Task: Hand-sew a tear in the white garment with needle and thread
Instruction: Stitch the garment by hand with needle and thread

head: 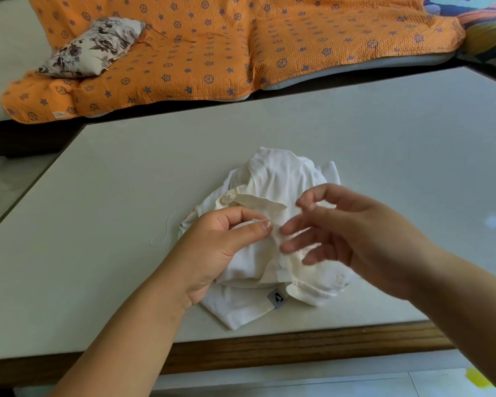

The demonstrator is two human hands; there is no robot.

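Here left hand (pixel 212 245) pinches white garment (pixel 278 173); right hand (pixel 355 224) hovers blurred alongside.

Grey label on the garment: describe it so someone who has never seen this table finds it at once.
On the pale table, a crumpled white garment lies near the front edge. At the garment's near side sits the grey label: a small square with a dark mark, the only grey patch on white cloth.

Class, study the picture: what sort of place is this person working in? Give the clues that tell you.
Probably a living room at home: a sofa under an orange patterned throw, a flowered cushion lying on it, and a pale table with a wooden edge, where the white garment lies.
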